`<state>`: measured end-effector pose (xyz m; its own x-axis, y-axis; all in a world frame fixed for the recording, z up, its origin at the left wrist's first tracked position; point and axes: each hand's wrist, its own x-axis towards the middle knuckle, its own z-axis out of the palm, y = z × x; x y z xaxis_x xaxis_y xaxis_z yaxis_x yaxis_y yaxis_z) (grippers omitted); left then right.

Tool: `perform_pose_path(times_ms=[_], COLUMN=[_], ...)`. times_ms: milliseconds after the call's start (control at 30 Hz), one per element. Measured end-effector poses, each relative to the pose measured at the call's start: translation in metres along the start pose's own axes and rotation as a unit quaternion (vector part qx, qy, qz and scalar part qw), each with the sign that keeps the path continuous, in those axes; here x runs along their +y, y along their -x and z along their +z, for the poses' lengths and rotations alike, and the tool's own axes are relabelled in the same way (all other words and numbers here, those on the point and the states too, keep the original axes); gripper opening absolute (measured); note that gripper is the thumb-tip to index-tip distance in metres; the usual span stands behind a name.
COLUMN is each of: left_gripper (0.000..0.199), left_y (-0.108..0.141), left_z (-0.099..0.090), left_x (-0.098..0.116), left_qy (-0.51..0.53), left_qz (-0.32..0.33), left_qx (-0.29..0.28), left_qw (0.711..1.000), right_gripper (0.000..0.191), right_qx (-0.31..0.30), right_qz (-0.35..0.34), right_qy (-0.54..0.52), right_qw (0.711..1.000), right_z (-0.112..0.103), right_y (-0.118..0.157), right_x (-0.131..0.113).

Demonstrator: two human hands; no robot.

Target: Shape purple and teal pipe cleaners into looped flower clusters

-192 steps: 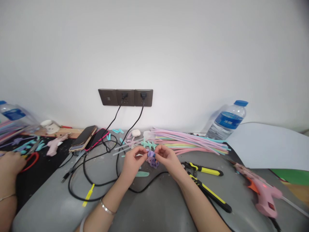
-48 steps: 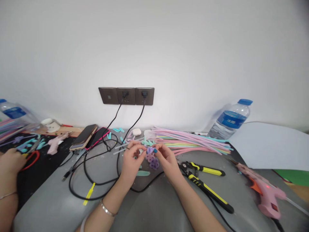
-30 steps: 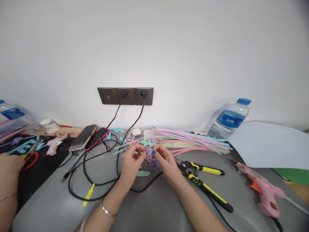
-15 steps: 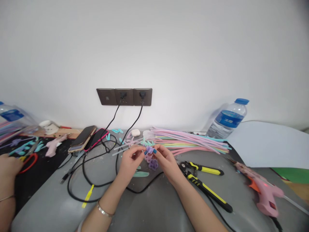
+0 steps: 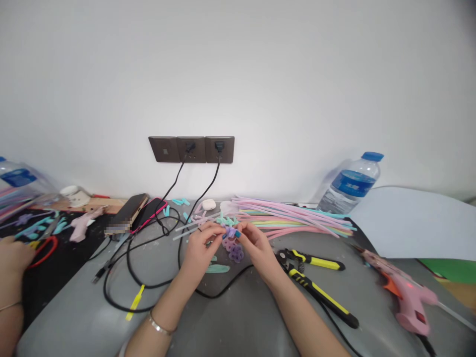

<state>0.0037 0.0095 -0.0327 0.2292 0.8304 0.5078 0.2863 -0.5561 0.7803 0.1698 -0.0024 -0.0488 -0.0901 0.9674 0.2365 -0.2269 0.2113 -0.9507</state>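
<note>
While left fingers (image 5: 214,230) and right fingers (image 5: 248,230) pinch a lilac piece (image 5: 230,231), grey table (image 5: 230,322); white wall (image 5: 267,89) behind

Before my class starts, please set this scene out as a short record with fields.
Left hand: pinching a small lilac piece
Right hand: pinching the same piece from the other side
Just below it in view: a purple flower shape
Behind, to the right: bundle of pastel stems
Right side: yellow-and-black pliers, handles spread; pink glue gun, red light showing
Far left: another person's hand at red-handled scissors
</note>
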Motion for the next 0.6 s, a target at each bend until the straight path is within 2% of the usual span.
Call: perform_pose_path(times_ms=[100, 300, 600], left_gripper=[0.016, 0.013, 0.009], left_y=[0.000, -0.001, -0.003], left_z=[0.000, 0.000, -0.003], left_x=[-0.001, 0.000, 0.003], left_qy=[0.004, 0.019, -0.015], left_qz=[-0.011, -0.031, -0.022], left_qx=[0.009, -0.011, -0.030], left_qw=[1.000, 0.999, 0.999], right_gripper=[0.024, 0.027, 0.032], right_qx=[-0.007, 0.005, -0.026], right_qz=[0.000, -0.010, 0.032], right_qy=[0.005, 0.007, -0.007], right_qw=[1.000, 1.000, 0.999], right_z=[-0.001, 0.000, 0.003], right_y=[0.000, 0.000, 0.001], right_x=[0.002, 0.002, -0.009])
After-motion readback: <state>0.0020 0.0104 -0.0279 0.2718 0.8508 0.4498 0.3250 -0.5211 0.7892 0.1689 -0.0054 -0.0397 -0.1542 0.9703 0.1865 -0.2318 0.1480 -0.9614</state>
